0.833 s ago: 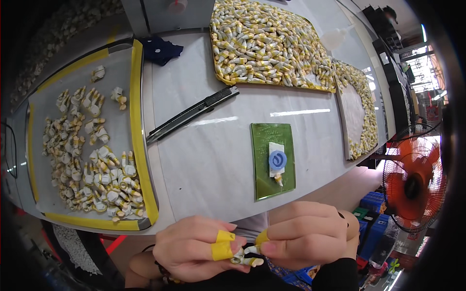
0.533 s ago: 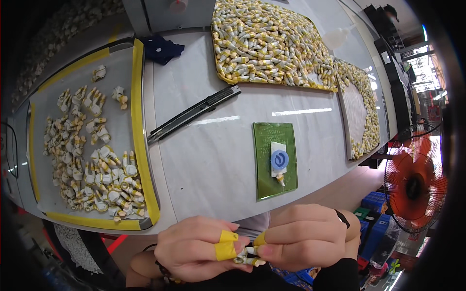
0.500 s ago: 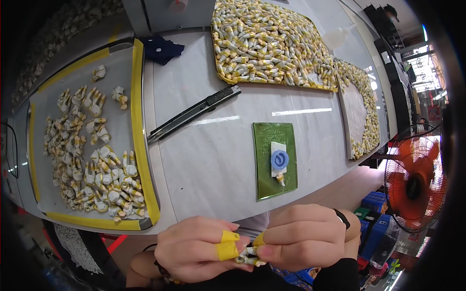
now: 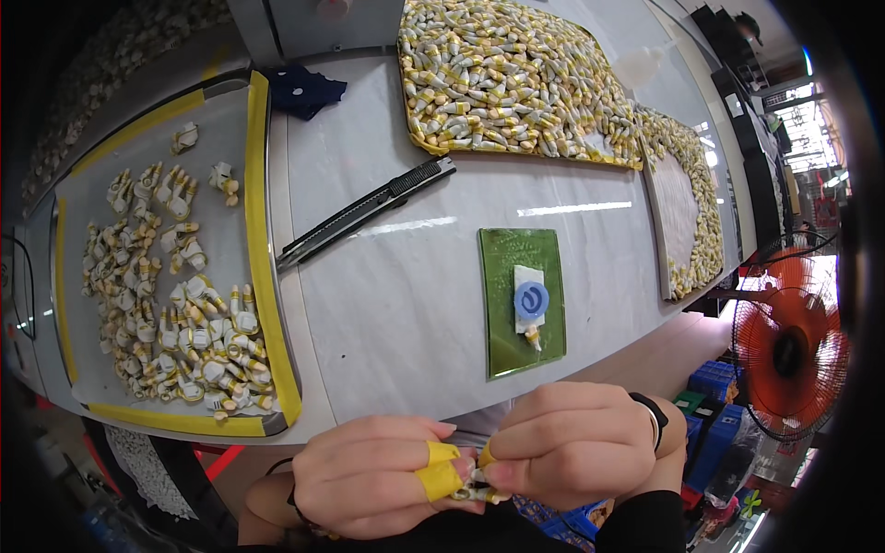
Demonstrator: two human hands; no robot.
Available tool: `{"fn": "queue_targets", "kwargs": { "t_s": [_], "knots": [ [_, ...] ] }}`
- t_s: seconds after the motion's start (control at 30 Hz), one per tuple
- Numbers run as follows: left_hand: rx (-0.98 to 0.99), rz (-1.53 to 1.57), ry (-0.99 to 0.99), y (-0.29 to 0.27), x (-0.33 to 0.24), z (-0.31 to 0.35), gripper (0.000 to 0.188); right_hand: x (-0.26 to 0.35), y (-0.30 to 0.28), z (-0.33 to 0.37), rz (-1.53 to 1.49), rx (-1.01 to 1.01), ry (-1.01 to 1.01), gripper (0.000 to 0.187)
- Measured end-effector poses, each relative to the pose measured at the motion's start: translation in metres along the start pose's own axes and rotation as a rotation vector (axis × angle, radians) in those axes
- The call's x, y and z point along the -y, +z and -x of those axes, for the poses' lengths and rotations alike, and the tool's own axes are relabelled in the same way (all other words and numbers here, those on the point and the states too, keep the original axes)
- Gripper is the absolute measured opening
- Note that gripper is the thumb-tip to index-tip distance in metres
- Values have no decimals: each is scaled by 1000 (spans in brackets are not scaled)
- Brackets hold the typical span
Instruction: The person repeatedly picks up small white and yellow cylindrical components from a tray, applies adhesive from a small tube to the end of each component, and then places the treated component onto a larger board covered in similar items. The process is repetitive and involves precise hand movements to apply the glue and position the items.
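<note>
My left hand [image 4: 373, 479], yellow tape round two fingers, is closed on a small white figurine part [image 4: 472, 496] near the lower edge. It shows white and pale peach; the fingers hide much of it. Opposite it, my right hand [image 4: 579, 444] pinches the same part between thumb and a yellow-taped forefinger. Beyond the hands, a green glass-like plate [image 4: 498, 343] lies on the table, bearing a round blue moulded piece [image 4: 532, 300] on a white pad. A small white part with a yellow band and a peach portion [image 4: 534, 337] sticks out below the pad.
On the left stands a tray [image 4: 262, 184] edged with yellow tape, holding many figurine parts [image 4: 138, 304]. A black utility knife [image 4: 369, 210] lies beside it. Trays of yellow-and-white pieces [image 4: 516, 83] fill the back. An orange fan [image 4: 788, 346] stands at right, near blue crates [image 4: 714, 382].
My right hand has shifted slightly upward and its wrist has turned a little. My left hand has barely moved, and both keep hold of the figurine part.
</note>
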State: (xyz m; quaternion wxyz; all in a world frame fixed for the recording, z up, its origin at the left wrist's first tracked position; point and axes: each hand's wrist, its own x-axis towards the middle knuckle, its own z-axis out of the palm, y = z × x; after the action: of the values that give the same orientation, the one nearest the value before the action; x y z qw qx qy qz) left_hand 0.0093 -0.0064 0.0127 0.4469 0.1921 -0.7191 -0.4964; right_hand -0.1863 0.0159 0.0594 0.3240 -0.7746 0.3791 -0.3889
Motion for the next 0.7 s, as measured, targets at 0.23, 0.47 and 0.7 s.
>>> {"fn": "queue_targets", "kwargs": {
  "t_s": [0.23, 0.47, 0.7],
  "knots": [
    [40, -43, -76, -1, 0, -3, 36, 4, 7, 5, 86, -119, 7, 20],
    [-112, 134, -149, 8, 6, 6, 35, -1, 5, 9, 7, -86, -6, 22],
    [-64, 899, -631, 3, 4, 6, 30, -14, -8, -3, -307, 24, 139, 13]
  ]
}}
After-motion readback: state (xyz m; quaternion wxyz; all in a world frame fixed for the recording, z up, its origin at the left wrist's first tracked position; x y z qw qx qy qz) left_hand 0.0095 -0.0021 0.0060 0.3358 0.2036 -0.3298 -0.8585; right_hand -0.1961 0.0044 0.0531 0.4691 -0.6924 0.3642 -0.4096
